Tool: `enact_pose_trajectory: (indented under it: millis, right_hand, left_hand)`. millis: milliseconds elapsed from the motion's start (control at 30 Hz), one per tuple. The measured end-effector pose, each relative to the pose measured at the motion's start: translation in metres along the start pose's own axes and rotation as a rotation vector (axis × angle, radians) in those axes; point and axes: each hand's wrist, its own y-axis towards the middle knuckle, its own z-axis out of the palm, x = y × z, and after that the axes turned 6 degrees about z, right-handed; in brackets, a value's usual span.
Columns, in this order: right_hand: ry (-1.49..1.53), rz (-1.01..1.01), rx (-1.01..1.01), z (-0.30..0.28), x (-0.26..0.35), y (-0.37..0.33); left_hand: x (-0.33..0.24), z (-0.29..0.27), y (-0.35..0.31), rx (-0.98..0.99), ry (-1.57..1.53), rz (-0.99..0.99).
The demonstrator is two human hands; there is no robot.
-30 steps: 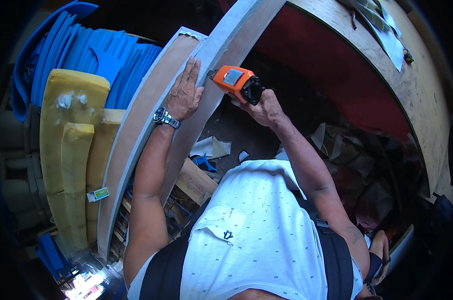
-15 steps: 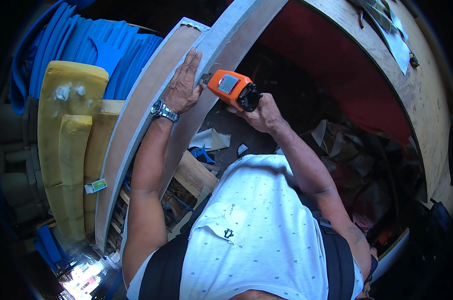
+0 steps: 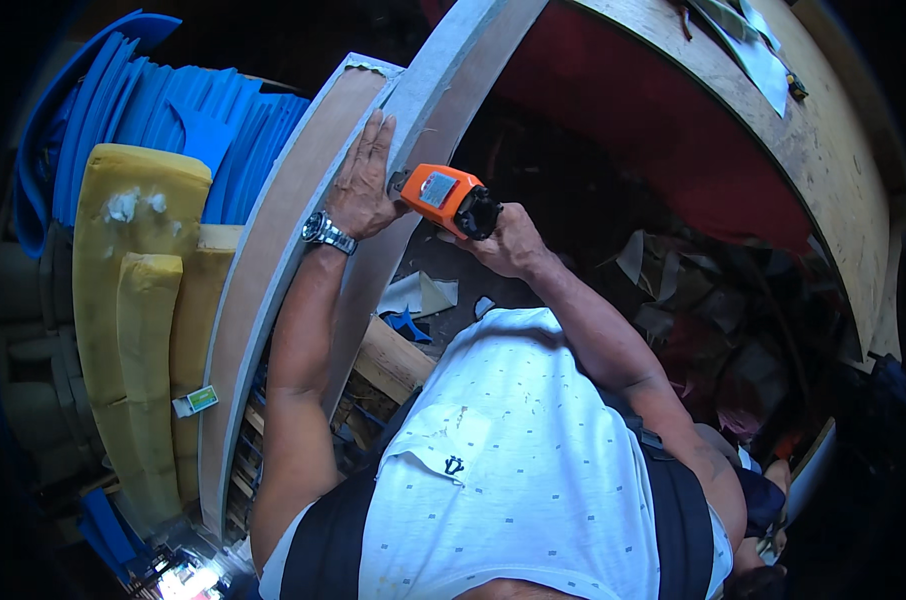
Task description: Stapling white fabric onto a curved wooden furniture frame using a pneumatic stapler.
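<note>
My left hand [image 3: 364, 188] lies flat, fingers stretched along the grey-covered edge of a curved wooden frame [image 3: 291, 190]. A second curved piece with pale grey covering [image 3: 435, 72] runs close alongside it. In my closed right hand [image 3: 513, 244] is an orange staple gun [image 3: 437, 191] with a black end. Its nose points left, close to the grey covering and beside my left hand. I cannot tell whether the nose touches the covering. My right fingers are partly hidden behind the tool.
Yellow foam pieces [image 3: 101, 270] and blue foam sheets [image 3: 163, 105] stand at the left. A small green-and-white box [image 3: 195, 401] rests by the frame. At the right curves a large wooden panel [image 3: 823, 130] with red cloth [image 3: 613, 120] inside. Another person [image 3: 763, 500] is at the lower right.
The view has shifted slightly, so the frame and foam sit a little lower and the staple gun further left. My left hand stays on the frame; my right still holds the staple gun.
</note>
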Motion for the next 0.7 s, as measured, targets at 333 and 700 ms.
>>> enact_pose_trajectory:
  millis: [333,700]
  right_hand:
    - [-0.435,0.441,-0.226,-0.089,0.028,-0.016]
    - [-0.941,0.570,-0.326,-0.401,-0.058,0.103]
  left_hand:
    - [0.003,-0.024,-0.047,-0.236,-0.008,-0.235]
    - [0.009,-0.013,0.014,-0.216,0.130,-0.409]
